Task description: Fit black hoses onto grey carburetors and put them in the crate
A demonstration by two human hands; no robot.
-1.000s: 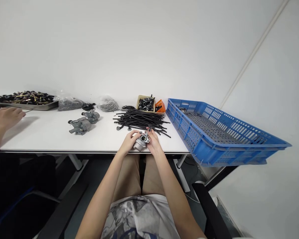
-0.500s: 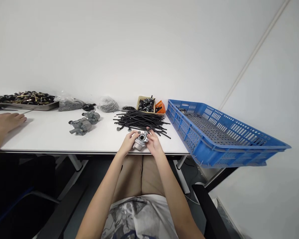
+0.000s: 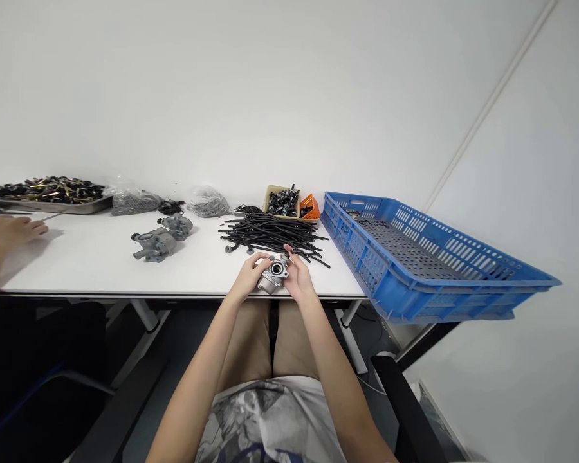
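A silver metal carburetor [image 3: 272,278] is held just above the table's front edge, its round bore facing up toward me. My left hand [image 3: 249,275] grips it from the left side. Around its right side close the fingers of my right hand [image 3: 298,276], partly hidden by the part. Just beyond my hands lies a loose pile of thin black hoses [image 3: 275,231]. Two small black-and-grey fittings lie at the pile's near left edge. Farther left, two more carburetors [image 3: 155,245] rest on the white table [image 3: 207,267].
At right, a large blue plastic crate [image 3: 386,283] overhangs the table edge. Behind the hoses stand a beige bin [image 3: 267,196] of black parts and an orange basket [image 3: 311,207]. Plastic bags [image 3: 208,202] and a metal tray [image 3: 87,207] line the wall. A co-worker's hand [image 3: 14,230] is at far left.
The carburetor has turned slightly in my hands, and my right fingers have shifted on it. At far left the co-worker's hand has moved a little leftward.
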